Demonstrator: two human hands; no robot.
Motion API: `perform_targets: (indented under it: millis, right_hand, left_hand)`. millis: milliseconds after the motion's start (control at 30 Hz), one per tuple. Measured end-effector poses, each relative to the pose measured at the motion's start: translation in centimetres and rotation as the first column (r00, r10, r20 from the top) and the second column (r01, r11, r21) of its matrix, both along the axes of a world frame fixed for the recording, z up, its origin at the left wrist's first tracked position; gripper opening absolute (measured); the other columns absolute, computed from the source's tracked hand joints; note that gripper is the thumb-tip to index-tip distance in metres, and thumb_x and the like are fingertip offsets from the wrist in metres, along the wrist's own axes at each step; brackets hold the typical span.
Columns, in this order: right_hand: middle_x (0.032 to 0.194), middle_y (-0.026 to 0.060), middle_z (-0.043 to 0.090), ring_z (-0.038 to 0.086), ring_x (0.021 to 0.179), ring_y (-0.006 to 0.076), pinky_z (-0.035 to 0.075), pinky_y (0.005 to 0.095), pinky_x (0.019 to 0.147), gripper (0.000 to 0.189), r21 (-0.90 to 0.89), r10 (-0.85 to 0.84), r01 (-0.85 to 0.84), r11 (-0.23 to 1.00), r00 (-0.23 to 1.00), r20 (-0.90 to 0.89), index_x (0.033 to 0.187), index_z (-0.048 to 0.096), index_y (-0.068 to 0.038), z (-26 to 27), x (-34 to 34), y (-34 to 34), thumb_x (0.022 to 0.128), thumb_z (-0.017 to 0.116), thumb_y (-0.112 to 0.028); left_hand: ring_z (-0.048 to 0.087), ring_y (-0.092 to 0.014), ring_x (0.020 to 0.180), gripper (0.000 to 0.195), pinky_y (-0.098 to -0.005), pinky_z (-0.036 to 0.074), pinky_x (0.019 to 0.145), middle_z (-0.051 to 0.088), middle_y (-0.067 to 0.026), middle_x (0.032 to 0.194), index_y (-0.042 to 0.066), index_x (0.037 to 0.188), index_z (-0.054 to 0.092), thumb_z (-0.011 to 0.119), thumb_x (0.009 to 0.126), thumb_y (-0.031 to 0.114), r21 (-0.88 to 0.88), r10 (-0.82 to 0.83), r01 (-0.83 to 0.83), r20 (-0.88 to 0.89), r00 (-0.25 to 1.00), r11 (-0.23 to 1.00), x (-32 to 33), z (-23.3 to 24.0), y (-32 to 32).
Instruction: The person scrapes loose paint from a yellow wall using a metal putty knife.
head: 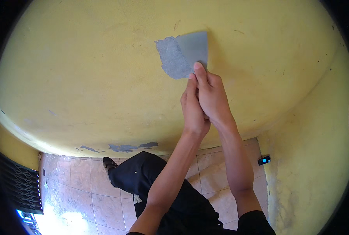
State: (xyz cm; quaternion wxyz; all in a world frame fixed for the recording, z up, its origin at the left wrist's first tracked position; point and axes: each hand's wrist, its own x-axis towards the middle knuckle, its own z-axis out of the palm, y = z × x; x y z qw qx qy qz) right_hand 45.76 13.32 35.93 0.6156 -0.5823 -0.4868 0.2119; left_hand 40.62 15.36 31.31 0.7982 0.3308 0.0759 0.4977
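Note:
Both my hands grip a wide metal putty knife [195,47] at its lower end, with the blade flat or nearly flat against a yellow painted wall [104,73]. My right hand [214,94] is at the right, its thumb on the blade's base. Close against it on the left, my left hand [193,105] has its thumb pointing up toward the blade. The handle is hidden by my hands. Left of the blade, and partly behind it, lies a bare grey patch [174,58] with ragged paint edges.
More grey patches [123,147] show low on the wall. Below is a tiled floor [104,205], with my sandalled foot [110,167] near the wall's base. A small device with a lit screen [264,160] is by the right wall. Dark metal latticework [19,182] stands at the left.

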Motion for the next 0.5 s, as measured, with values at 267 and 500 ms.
perform_targets:
  millis: [267, 500]
  right_hand:
    - [0.061, -0.0067, 0.039, 0.033, 0.056, 0.005, 0.031, 0.0254, 0.049, 0.048, 0.017, 0.049, -0.047, 0.999, 0.995, -0.088, 0.069, 0.048, -0.008, 0.8, -0.8, 0.3, 0.104, 0.048, -0.041]
    - [0.062, -0.0062, 0.04, 0.034, 0.056, 0.005, 0.032, 0.0256, 0.05, 0.047, -0.045, 0.024, -0.026, 0.999, 0.998, -0.063, 0.07, 0.049, -0.006, 0.9, -1.3, 0.3, 0.104, 0.048, -0.04]
  left_hand:
    - [0.061, -0.02, 0.077, 0.043, -0.0357, 0.053, 0.068, 0.06, -0.0067, 0.092, 0.01, 0.112, 0.053, 0.035, 0.104, 0.048, -0.048, 0.046, -0.046, -0.008, 0.999, 0.998, -0.1, 0.3, -0.1]
    - [0.062, -0.019, 0.08, 0.042, -0.0344, 0.053, 0.071, 0.06, -0.0066, 0.093, 0.01, 0.115, 0.053, 0.034, 0.104, 0.046, -0.046, 0.024, -0.021, 0.06, 0.998, 0.999, -0.9, 0.7, 0.2]
